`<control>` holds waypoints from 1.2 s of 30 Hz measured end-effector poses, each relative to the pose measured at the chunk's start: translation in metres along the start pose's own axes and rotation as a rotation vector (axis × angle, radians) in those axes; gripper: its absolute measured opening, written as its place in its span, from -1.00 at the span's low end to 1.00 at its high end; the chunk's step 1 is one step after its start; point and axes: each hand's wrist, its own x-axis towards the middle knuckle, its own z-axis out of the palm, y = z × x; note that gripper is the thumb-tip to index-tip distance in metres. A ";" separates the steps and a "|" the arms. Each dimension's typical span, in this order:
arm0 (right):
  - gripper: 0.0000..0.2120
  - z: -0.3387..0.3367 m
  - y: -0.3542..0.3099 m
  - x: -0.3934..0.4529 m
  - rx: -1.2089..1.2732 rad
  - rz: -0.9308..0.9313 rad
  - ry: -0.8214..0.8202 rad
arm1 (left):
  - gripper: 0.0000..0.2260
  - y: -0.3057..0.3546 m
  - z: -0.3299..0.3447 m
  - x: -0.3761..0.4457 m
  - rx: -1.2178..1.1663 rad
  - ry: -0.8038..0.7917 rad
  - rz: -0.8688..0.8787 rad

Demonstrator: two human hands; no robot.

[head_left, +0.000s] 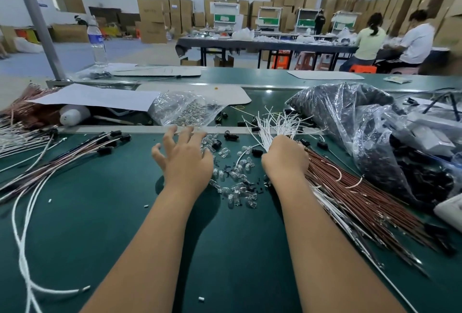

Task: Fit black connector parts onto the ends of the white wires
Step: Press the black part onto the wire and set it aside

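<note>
Take the pile of little clear bulbs (pixel 236 182) in the middle of the green desk (pixel 100 225) as the marker. Just left of the pile is the left hand (pixel 185 160), with its fingers spread wide and holding nothing; the fingertips reach toward the far edge of the pile. Just right of the pile is the right hand (pixel 285 157), which is curled around a thick bundle of wires. The brown wires (pixel 362 200) of that bundle trail back toward the person on the right. The white wires (pixel 272 122) stick up and fan out past the fist, and their tips look bare. A few small black connector parts (pixel 231 135) lie loose right behind the pile and near the white tips. Far left of the pile lie wires with black caps (pixel 110 142) that look finished. Behind the pile is a clear bag of bulbs (pixel 185 107). Off to the far right is a big bag of black parts (pixel 350 122). I think the next job is to pick up one black part. The spread hand could grab a clear bulb by mistake, because bulbs and black parts are mixed together. It could also knock bulbs away. The white tips could bend if a part is pushed on crooked.
</note>
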 end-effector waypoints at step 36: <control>-0.65 -0.009 0.002 -0.019 0.205 -0.206 0.533 | -0.90 -0.023 -0.021 0.002 -0.521 0.040 0.138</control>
